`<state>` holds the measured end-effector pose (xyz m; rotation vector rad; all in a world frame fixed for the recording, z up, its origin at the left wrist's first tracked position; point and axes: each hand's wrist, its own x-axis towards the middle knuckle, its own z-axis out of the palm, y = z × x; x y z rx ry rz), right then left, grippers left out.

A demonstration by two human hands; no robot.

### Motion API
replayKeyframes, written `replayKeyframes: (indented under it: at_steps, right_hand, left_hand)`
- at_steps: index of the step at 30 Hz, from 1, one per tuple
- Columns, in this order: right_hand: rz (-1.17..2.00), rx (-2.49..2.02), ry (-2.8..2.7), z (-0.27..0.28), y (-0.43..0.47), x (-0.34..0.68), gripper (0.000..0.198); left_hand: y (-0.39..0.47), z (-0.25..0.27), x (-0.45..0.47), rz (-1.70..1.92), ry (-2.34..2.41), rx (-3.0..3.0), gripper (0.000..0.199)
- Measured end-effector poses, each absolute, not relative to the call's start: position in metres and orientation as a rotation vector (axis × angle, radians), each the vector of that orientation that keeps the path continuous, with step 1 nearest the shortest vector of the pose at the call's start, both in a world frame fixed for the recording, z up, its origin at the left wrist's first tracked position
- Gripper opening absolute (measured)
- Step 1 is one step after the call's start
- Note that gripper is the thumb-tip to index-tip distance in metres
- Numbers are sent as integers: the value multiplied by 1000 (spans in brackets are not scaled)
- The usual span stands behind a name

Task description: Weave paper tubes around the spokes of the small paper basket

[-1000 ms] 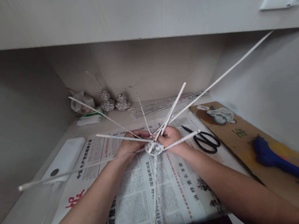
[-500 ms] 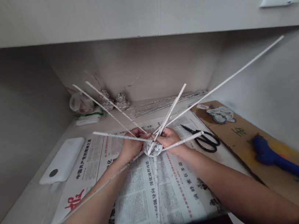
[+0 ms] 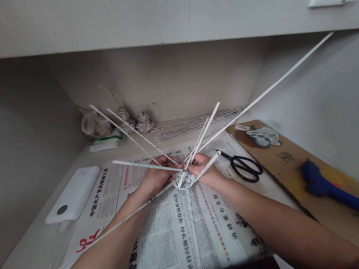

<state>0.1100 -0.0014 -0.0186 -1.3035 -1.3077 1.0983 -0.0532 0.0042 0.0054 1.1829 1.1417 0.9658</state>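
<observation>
A small round woven piece of rolled paper (image 3: 184, 180) sits between my hands, with several paper tubes fanning out from it. My left hand (image 3: 158, 173) is closed on its far left side, pinching near the bases of the tubes. On the far right side, my right hand (image 3: 203, 166) is closed around the piece where tubes cross. One long tube (image 3: 275, 82) reaches up to the right. Another tube (image 3: 196, 239) runs straight toward me, and a third passes over my left forearm. The fingertips are partly hidden behind the weave.
Newspaper (image 3: 166, 230) covers the desk. Black scissors (image 3: 244, 166) lie right of my right hand. A blue glue gun (image 3: 337, 192) rests on cardboard (image 3: 291, 172). A white power bank (image 3: 73, 195) is at left. Spare tubes (image 3: 194, 125) and two woven pieces (image 3: 145, 122) stand at the back.
The tube at the right of the weave has swung up and inward, over my right wrist. The tube toward me has shifted slightly right. Both hands keep their hold.
</observation>
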Motion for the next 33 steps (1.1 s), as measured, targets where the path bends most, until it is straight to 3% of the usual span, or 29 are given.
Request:
replayKeyframes:
  at_steps: [12,20,26,29,33]
  right_hand:
    - [1339,-1327,-1186,4,-6,111,40]
    - [759,-1523,-1609,27,-11,131,49]
    - [808,-1184,-1495,33,-18,123,25]
    - [699,-1016,-1672,34,-26,119,31]
    - [1074,-891,-1574,38,-34,113,40]
  left_hand:
    - [5,3,-59,1059,1271,1357,20]
    - [2,10,-57,1066,1342,1387,17]
    - [5,3,-59,1065,1267,1402,20]
    - [6,1,-59,1048,1243,1400,23]
    - [5,1,-57,1044,1220,1380,24]
